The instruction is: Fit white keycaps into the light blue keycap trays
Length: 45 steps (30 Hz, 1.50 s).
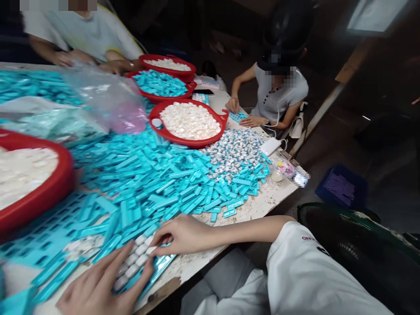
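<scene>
Near the table's front edge lies a shiny blue plastic tray (160, 267) bearing rows of small white rounded pieces (133, 264). My left hand (101, 282) straddles these rows, its thumb on the near side and its fingers on the far side, holding the tray. At the tray's right end my right hand (187, 234) has thumb and forefinger closed around a white piece at the edge of the rows; the fingertips partly cover it. A small heap of white pieces (83, 247) lies left of the tray, beside narrow blue strips (57, 280).
Loose blue plastic pieces (141, 170) pile across the table. Red basins of white pieces stand at left (67, 175) and centre (188, 141). A blue perforated sheet (42, 236) lies near me. Two people sit opposite, one handling small pieces at the table's right edge (285, 194).
</scene>
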Each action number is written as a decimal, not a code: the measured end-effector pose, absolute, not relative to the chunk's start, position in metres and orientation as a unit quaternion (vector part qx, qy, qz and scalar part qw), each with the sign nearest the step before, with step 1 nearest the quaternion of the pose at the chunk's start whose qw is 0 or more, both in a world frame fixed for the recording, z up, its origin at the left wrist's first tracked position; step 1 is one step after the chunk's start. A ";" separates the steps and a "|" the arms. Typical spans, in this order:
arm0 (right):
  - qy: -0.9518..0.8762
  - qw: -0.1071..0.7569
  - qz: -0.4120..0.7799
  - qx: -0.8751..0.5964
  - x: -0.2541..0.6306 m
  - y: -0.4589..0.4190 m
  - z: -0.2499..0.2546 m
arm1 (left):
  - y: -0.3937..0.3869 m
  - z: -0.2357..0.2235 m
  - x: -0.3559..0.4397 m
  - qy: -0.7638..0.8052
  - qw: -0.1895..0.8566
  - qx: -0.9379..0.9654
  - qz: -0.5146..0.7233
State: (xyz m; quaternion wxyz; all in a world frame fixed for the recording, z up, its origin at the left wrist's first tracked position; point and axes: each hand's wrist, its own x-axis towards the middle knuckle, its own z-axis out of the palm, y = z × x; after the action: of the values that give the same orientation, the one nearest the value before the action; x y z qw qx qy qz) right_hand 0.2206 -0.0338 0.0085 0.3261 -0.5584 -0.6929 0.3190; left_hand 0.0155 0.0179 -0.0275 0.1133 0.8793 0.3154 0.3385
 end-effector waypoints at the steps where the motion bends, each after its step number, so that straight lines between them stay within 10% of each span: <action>1: -0.683 0.333 0.323 -0.564 0.219 -0.036 0.010 | 0.014 -0.025 0.016 0.333 0.069 0.883 0.324; 45: -0.629 0.485 0.036 -0.606 0.169 -0.091 -0.010 | 0.037 0.057 0.023 0.393 0.401 0.828 -0.018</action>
State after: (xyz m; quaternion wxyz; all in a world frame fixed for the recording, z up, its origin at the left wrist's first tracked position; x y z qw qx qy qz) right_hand 0.1690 -0.0913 -0.0104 0.4850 -0.6062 -0.6293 0.0362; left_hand 0.0228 0.0370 0.0570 0.4005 0.8277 0.3926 -0.0181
